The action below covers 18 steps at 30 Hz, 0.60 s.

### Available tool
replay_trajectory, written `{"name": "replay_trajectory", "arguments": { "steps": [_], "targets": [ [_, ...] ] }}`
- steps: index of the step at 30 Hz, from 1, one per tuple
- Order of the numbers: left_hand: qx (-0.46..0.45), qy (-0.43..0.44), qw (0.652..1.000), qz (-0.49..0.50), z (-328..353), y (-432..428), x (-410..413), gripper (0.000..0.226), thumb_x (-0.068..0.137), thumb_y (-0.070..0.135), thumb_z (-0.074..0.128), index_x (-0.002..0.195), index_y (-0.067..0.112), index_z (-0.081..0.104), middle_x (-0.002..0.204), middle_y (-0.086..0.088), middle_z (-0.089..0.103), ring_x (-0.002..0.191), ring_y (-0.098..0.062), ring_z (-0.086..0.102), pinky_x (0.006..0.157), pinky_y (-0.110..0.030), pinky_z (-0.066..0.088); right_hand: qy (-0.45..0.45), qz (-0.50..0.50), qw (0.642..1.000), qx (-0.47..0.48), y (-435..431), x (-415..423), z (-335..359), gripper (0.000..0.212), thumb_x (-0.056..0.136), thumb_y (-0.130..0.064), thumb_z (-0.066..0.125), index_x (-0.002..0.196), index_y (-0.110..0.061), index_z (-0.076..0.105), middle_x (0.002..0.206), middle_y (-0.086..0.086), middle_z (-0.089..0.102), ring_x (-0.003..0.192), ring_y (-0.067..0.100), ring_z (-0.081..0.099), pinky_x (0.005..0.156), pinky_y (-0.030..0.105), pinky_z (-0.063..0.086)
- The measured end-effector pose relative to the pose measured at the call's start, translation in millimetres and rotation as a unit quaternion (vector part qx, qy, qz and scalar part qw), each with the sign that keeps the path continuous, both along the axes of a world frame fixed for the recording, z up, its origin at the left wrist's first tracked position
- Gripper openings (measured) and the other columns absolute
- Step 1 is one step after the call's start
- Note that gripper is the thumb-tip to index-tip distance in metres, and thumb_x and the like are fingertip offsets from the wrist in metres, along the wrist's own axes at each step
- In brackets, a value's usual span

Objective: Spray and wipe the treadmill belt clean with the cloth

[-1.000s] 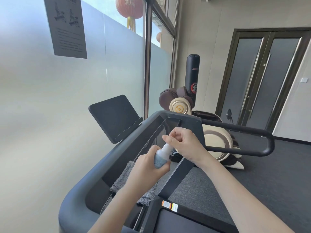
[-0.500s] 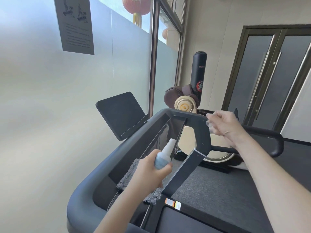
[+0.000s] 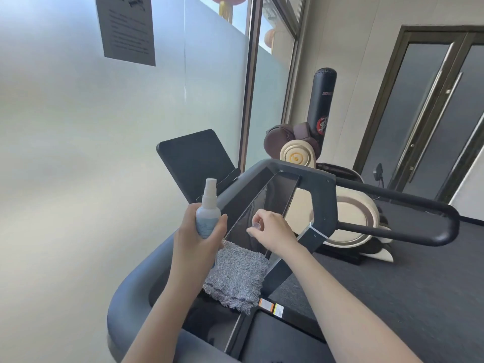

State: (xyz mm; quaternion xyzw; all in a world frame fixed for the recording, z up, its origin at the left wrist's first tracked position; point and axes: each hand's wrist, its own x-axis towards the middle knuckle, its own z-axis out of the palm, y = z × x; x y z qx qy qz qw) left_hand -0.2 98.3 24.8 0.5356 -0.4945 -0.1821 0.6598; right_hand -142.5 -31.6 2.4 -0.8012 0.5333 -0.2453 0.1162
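My left hand (image 3: 195, 241) grips a small spray bottle (image 3: 208, 213) upright, with its white nozzle uncovered at the top. My right hand (image 3: 272, 230) hovers over the treadmill console (image 3: 264, 195) and pinches the bottle's small clear cap (image 3: 253, 229) between fingertips. A grey fluffy cloth (image 3: 237, 276) lies on the console tray, just below both hands. A strip of the dark treadmill belt (image 3: 285, 339) shows at the bottom, below the console.
The treadmill's black handrail (image 3: 419, 216) loops out to the right. A black tablet holder (image 3: 195, 161) stands behind the console by the frosted glass wall. A massage chair (image 3: 351, 216) and punching bag (image 3: 323, 100) stand beyond, on dark carpet, near double doors.
My right hand pulled the cap off the bottle, swung out right, then came back down over the console. My left hand lifted the bottle upright.
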Motion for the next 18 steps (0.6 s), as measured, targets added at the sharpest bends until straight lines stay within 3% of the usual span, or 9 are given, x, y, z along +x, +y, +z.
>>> {"name": "replay_trajectory", "arguments": {
  "steps": [5,10,14,18],
  "targets": [
    [0.009,0.013,1.000,0.009,-7.9,0.8,5.8,0.016,0.088,0.016,0.065,0.084,0.020,0.049,0.055,0.003,0.053,0.047,-0.015,0.052,0.047,-0.037,0.047,0.040,-0.022,0.999,-0.010,-14.6,12.3,-12.5,0.011,0.086,-0.022,0.062,0.090,-0.016,0.054,0.099,0.002,0.061,0.083,0.020,0.051,0.067,0.028,0.037],
    [0.002,0.015,1.000,0.019,-7.0,1.7,8.3,0.016,0.088,0.017,0.065,0.084,0.017,0.049,0.065,-0.017,0.057,0.047,-0.015,0.052,0.046,-0.032,0.045,0.050,-0.014,0.999,0.003,-23.7,13.8,-19.9,0.016,0.086,-0.023,0.063,0.098,-0.016,0.056,0.106,0.003,0.060,0.089,0.021,0.052,0.071,0.029,0.040],
    [0.004,0.002,1.000,0.022,-5.9,3.2,8.4,0.017,0.088,0.018,0.065,0.084,0.018,0.049,0.066,-0.018,0.058,0.048,-0.016,0.053,0.048,-0.038,0.046,-0.010,-0.014,1.000,-0.026,-20.7,11.6,-19.4,0.030,0.088,-0.028,0.061,0.114,-0.017,0.055,0.112,0.002,0.055,0.105,0.020,0.051,0.081,0.031,0.044],
    [0.001,-0.006,1.000,0.020,-6.4,7.7,8.9,0.017,0.088,0.018,0.066,0.084,0.020,0.049,0.061,-0.003,0.056,0.049,-0.017,0.054,0.051,-0.038,0.048,-0.067,0.053,0.994,-0.061,-2.9,18.6,-12.1,0.020,0.090,-0.026,0.059,0.105,-0.013,0.064,0.100,0.000,0.058,0.092,0.012,0.048,0.081,0.026,0.041]
  ]
}}
